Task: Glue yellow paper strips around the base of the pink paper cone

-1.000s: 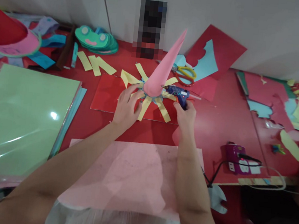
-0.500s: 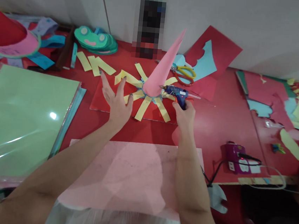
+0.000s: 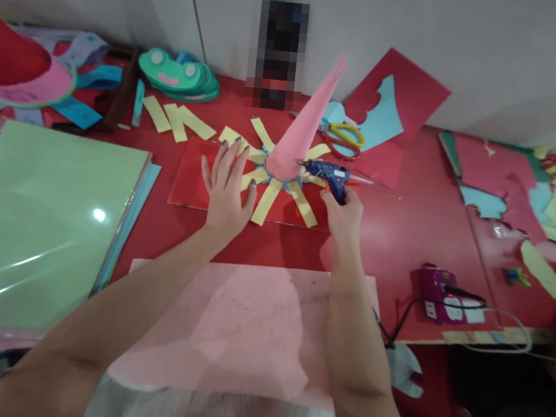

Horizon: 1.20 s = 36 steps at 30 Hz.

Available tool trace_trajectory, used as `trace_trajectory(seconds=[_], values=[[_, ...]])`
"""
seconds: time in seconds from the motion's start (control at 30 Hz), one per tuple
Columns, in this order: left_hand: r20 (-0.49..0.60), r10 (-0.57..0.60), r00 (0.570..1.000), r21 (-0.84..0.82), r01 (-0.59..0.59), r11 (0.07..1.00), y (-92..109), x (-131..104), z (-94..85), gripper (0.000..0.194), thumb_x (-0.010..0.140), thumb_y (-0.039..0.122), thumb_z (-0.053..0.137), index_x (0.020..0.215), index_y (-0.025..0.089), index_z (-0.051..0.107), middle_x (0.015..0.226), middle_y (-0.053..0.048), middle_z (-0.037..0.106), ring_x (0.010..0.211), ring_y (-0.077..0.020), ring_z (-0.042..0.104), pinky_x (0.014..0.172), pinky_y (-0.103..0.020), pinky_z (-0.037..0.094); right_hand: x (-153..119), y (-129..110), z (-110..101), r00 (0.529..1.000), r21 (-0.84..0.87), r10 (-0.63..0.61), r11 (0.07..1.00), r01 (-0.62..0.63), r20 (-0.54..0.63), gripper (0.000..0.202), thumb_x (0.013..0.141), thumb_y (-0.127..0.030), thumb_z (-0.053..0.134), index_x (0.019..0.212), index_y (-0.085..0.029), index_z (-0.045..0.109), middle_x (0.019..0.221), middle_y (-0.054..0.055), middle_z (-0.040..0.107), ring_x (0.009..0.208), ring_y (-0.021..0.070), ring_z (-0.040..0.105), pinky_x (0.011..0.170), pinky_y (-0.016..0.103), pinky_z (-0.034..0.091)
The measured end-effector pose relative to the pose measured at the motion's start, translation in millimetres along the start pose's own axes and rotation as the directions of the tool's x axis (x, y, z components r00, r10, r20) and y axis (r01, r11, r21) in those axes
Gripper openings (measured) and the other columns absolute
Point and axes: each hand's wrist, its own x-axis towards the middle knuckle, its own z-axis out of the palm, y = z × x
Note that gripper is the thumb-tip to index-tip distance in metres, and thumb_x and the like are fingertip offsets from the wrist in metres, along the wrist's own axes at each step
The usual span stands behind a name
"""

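A pink paper cone (image 3: 301, 132) leans up to the right, with yellow paper strips (image 3: 267, 202) fanned around its blue-edged base. It rests on a red board (image 3: 187, 180). My left hand (image 3: 227, 194) is open, fingers spread, its fingertips lying over one strip (image 3: 256, 155) on the cone's left side. My right hand (image 3: 346, 212) is wrapped round the grip of a blue glue gun (image 3: 328, 171). The gun's nozzle points left, close to the lower right of the cone; whether it touches the paper I cannot tell.
Scissors (image 3: 343, 139) lie behind the glue gun. Loose yellow strips (image 3: 188, 121) and green frog faces (image 3: 177, 77) are at the back left. Wrapped green paper (image 3: 56, 213) lies left. A purple power socket (image 3: 434, 292) with cords stands right, near paper scraps (image 3: 485, 202).
My left hand has shifted slightly right and its fingers have come down over the left strip. That strip's bent-up outer end now lies flatter. My right hand and the glue gun stay in place.
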Motion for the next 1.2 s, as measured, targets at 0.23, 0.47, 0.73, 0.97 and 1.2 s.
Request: trace_trajectory(seconds=[0.23, 0.47, 0.73, 0.97, 1.2], values=[[0.134, 0.055, 0.989, -0.056, -0.048, 0.997, -3.0, 1.3, 4.2, 0.046, 0.096, 0.029, 0.035, 0.141, 0.026, 0.042, 0.152, -0.008, 0.042, 0.145, -0.0246, 0.029, 0.120, -0.053, 0.018, -1.2, -2.3, 0.1, 1.000, -0.009, -0.005, 1.000, 0.005, 0.003, 0.026, 0.061, -0.039, 0.067, 0.078, -0.020, 0.062, 0.069, -0.004, 0.056, 0.066, 0.0130, 0.049, 0.066, 0.030, 0.037], [0.437, 0.161, 0.885, -0.018, -0.170, 0.985, -1.9, 0.2, 11.3, 0.059, 0.093, 0.029, 0.045, 0.148, 0.011, 0.032, 0.156, -0.016, 0.034, 0.143, -0.0285, 0.034, 0.118, -0.048, 0.026, -2.2, -5.5, -0.2, 1.000, -0.014, 0.013, 1.000, -0.013, 0.001, 0.024, 0.061, -0.037, 0.067, 0.076, -0.020, 0.061, 0.067, -0.004, 0.055, 0.065, 0.0128, 0.048, 0.065, 0.030, 0.037], [0.489, 0.216, 0.845, 0.092, -0.296, 0.951, 3.5, -4.5, 7.6, 0.048, 0.099, 0.032, 0.035, 0.143, 0.016, 0.045, 0.152, -0.017, 0.040, 0.143, -0.0312, 0.034, 0.116, -0.052, 0.027, -1.1, -3.3, -0.3, 1.000, 0.001, -0.007, 1.000, 0.007, -0.008, 0.025, 0.062, -0.037, 0.067, 0.079, -0.019, 0.062, 0.069, -0.003, 0.057, 0.066, 0.0133, 0.050, 0.066, 0.030, 0.039], [0.470, 0.149, 0.870, 0.175, -0.257, 0.950, 11.8, -12.2, 7.7, 0.052, 0.100, 0.036, 0.036, 0.147, 0.015, 0.039, 0.153, -0.019, 0.037, 0.143, -0.0338, 0.032, 0.117, -0.055, 0.022, -2.7, -4.3, 0.3, 1.000, -0.030, -0.010, 1.000, 0.010, -0.008, 0.024, 0.061, -0.037, 0.066, 0.077, -0.019, 0.060, 0.068, -0.004, 0.056, 0.065, 0.0127, 0.049, 0.065, 0.030, 0.039], [0.377, 0.176, 0.909, 0.114, -0.234, 0.966, 6.9, -7.1, 10.0, 0.046, 0.099, 0.034, 0.038, 0.142, 0.021, 0.045, 0.155, -0.015, 0.036, 0.145, -0.0326, 0.030, 0.118, -0.061, 0.014, -2.4, -4.1, 0.8, 1.000, -0.036, -0.011, 0.999, 0.011, -0.004, 0.025, 0.062, -0.037, 0.066, 0.079, -0.019, 0.061, 0.069, -0.003, 0.057, 0.066, 0.0133, 0.051, 0.066, 0.031, 0.039]])
